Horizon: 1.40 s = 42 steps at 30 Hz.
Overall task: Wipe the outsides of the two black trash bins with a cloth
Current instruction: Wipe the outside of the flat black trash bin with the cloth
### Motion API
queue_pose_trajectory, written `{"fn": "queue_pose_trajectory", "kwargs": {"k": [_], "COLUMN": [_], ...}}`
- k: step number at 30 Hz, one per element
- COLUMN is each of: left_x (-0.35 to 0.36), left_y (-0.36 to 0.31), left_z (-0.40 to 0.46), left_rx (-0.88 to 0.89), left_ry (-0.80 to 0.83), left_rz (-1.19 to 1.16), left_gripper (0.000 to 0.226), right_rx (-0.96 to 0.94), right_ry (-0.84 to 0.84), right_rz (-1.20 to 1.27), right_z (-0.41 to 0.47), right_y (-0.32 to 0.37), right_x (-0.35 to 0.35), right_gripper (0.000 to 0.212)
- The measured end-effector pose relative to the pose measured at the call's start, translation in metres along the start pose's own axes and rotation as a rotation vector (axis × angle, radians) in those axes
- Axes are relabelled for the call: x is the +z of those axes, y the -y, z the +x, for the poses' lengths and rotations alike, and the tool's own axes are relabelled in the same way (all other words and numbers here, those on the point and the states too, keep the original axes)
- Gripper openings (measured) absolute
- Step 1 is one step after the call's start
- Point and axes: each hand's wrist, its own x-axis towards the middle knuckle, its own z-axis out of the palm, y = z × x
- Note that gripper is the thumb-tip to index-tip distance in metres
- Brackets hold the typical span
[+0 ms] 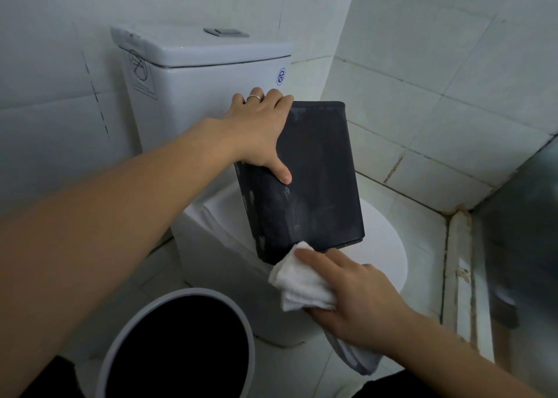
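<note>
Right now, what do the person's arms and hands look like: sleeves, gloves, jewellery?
Both forearms are bare, with no sleeves in view and no gloves. The left hand wears a thin plain ring, light metal in colour, on one finger. The right hand shows no ring, watch or band. No markings or wristwear on either arm.

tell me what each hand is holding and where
Left hand grips the black bin by its upper left edge; right hand holds the white cloth at the bin's lower corner.

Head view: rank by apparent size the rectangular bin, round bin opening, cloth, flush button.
1. Rectangular bin and round bin opening: look alike, and the round one sits nearer the camera, so unranked.
2. Cloth.
3. Flush button, smallest.
</note>
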Motion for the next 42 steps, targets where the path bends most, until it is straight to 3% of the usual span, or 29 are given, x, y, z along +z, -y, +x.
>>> {"fn": "queue_pose_trajectory", "kwargs": {"k": [9, 18, 26, 28, 30, 33, 37, 42], "left_x": [-0.003, -0.004, -0.004, -0.006, -0.012, -0.017, -0.023, -0.026], "left_y": [-0.006, -0.005, -0.006, -0.005, -0.001, 0.011, 0.023, 0.027], "left_z": [-0.001, -0.003, -0.004, -0.005, -0.006, -0.008, -0.013, -0.012], "left_rx": [0.029, 0.024, 0.018, 0.036, 0.025, -0.042, -0.034, 0.02], "left_ry": [-0.031, -0.023, -0.029, -0.047, -0.075, -0.055, 0.027, 0.045], "left_rz": [0.025, 0.028, 0.024, -0.049, -0.3, -0.572, -0.591, -0.523], "left_gripper": [0.138, 0.135, 0.134, 0.138, 0.138, 0.115, 0.088, 0.094], "right_rx": [0.072, 0.029, 0.058, 0.055, 0.051, 0.067, 0.077, 0.07], "right_ry": [-0.162, -0.028, -0.173, -0.16, -0.146, -0.15, -0.162, -0.171], "right_rz": [0.132, 0.078, 0.15, 0.135, 0.136, 0.139, 0.148, 0.153], "right_z": [0.03, 0.001, 0.036, 0.031, 0.024, 0.021, 0.021, 0.025], "right_y": [-0.001, -0.002, -0.003, -0.004, -0.007, -0.011, -0.013, -0.011], "right_x": [-0.016, -0.005, -0.017, -0.014, -0.011, -0.008, -0.006, -0.015], "right_gripper": [0.067, 0.072, 0.065, 0.067, 0.068, 0.067, 0.067, 0.065]}}
